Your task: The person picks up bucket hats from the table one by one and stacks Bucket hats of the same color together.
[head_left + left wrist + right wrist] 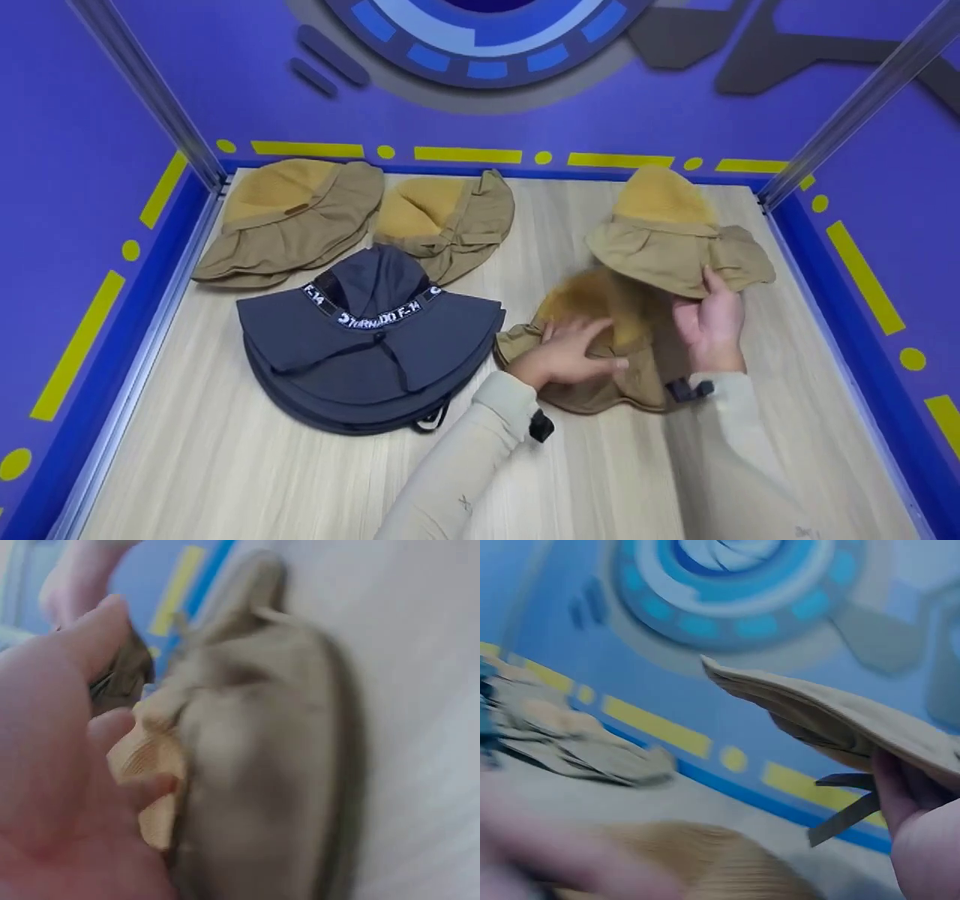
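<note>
My right hand (712, 322) pinches the brim of a khaki sun hat with a mustard mesh crown (660, 225), held up at the right of the table. In the right wrist view its brim (832, 709) is seen edge-on, with a strap dangling by the fingers. My left hand (566, 352) lies with spread fingers on another khaki and mustard hat (600, 386), which sits lower on the table and is partly blurred. The left wrist view shows this hat's brim (255, 765) beside the straight fingers.
Dark grey bucket hats (367, 360) with a lettered band lie stacked left of centre. Behind them are more khaki hats (300, 217) at the back left and a folded khaki hat (472, 232) next to those. Blue panels (480, 127) wall the table's back and sides.
</note>
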Demonstrator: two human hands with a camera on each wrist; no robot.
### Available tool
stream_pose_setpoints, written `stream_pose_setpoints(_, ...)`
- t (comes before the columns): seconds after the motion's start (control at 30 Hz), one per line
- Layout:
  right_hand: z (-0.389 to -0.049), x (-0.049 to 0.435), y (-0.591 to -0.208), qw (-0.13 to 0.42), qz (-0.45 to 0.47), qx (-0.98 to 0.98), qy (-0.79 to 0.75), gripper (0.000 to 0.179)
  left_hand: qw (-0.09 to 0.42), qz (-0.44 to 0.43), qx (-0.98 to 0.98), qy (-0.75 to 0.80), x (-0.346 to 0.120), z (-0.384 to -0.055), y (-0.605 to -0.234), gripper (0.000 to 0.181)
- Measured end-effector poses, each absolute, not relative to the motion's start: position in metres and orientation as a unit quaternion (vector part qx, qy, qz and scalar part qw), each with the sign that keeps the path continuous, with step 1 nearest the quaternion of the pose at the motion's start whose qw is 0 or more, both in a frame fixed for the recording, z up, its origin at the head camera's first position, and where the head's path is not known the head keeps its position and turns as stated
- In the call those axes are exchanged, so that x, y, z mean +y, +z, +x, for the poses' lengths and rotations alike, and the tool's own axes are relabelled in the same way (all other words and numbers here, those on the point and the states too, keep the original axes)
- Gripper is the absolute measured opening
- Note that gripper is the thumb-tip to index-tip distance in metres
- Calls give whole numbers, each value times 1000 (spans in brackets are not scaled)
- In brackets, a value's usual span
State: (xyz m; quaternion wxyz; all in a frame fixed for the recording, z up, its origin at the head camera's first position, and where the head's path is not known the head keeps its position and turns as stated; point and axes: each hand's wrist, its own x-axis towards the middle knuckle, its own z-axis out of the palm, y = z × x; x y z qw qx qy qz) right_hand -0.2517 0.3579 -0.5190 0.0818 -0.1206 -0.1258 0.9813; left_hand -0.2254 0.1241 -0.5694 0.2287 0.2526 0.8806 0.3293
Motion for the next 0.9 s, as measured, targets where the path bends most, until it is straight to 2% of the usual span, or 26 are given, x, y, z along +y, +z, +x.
stream_pose_setpoints(0.07, -237, 343, -521, 89, -89, -155, 980, 31, 209, 194, 863, 418, 121, -228, -563, 93)
stream_pose_setpoints(0.13, -224, 330, -526, 96, -60, -181, 977, 35, 179, 129, 805, 551, 119, -230, -556, 92)
stream_pose_setpoints(0.27, -200, 309, -537, 101, -33, -224, 969, 40, 118, 27, 546, 829, 116, -232, -542, 74)
stream_pose_setpoints(0.4, -181, 292, -543, 100, 3, -255, 962, 45, 88, -18, 356, 930, 113, -228, -531, 51)
stream_pose_setpoints(0.6, -163, 282, -544, 121, 81, -280, 949, 52, 70, 30, 338, 938, 99, -214, -517, 40)
stream_pose_setpoints(0.73, -154, 285, -547, 113, 72, -325, 936, 47, 40, 96, 422, 900, 80, -209, -504, 37)
stream_pose_setpoints(0.8, -149, 290, -551, 86, 59, -363, 926, 41, 29, 138, 480, 866, 69, -209, -495, 35)
stream_pose_setpoints(0.9, -143, 300, -556, 8, 30, -456, 889, 31, 6, 205, 564, 800, 52, -211, -481, 33)
